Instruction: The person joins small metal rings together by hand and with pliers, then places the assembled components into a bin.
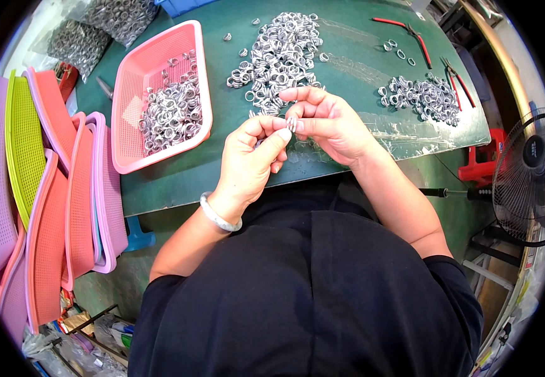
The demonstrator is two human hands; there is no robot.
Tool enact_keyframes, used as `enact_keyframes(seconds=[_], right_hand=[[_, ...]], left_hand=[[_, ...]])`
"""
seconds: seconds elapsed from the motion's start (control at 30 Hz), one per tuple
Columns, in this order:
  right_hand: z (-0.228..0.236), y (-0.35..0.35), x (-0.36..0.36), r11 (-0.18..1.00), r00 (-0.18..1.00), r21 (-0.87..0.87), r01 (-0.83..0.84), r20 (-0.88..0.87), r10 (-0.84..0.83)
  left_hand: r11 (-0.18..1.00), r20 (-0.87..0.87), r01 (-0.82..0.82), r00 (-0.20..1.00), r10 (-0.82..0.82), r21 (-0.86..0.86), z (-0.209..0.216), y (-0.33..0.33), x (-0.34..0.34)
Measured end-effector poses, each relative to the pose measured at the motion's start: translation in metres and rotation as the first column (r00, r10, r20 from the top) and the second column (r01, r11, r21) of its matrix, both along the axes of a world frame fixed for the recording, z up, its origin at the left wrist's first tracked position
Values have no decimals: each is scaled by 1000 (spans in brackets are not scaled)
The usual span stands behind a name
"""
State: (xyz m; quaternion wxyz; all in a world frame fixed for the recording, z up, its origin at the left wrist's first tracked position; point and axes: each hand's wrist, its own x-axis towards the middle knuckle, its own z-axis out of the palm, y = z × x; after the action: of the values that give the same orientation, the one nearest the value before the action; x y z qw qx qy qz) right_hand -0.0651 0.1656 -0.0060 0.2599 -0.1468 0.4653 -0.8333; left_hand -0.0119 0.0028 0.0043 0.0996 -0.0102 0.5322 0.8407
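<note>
Between the fingertips of my left hand [257, 147] and my right hand [329, 125] is a small silvery metal ring [292, 124]. Both hands pinch it, just above the near edge of the green table. More rings seem tucked under the curled fingers of my left hand, partly hidden. Beyond my hands lies a large heap of rings [285, 53]. To the left, a pink plastic basket [200, 69] holds many similar rings. A smaller pile of rings [420, 97] is spread to the right of my right hand.
Two pairs of red-handled pliers, one [421, 45] farther back and another [458, 81] beside the small pile, lie at the right. Stacked coloured baskets [46, 169] stand at the left. Bags of rings [77, 47] sit at the far left. A black fan [524, 176] stands at the right.
</note>
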Motion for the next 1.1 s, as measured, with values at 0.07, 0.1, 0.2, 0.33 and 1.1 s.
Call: enact_keyframes(seconds=[0.07,0.1,0.2,0.33,1.1], right_hand=[[0,0,0,1000,1000,10,3,2,-3],[0,0,1,1000,1000,11,7,2,-7],[1,-1,2,998,997,46,47,-67,-44],[8,-2,7,966,943,179,187,-308,-126],[13,-6,22,851,566,225,474,-818,-99]], left_hand=[[1000,-2,-10,1000,10,-3,-2,1,0],[1000,-4,-14,1000,14,-4,-3,1,0],[1000,4,-14,1000,14,-13,-5,1,0],[999,25,-33,999,33,-30,-2,0,1],[937,272,101,942,-198,334,-6,-5,-5]])
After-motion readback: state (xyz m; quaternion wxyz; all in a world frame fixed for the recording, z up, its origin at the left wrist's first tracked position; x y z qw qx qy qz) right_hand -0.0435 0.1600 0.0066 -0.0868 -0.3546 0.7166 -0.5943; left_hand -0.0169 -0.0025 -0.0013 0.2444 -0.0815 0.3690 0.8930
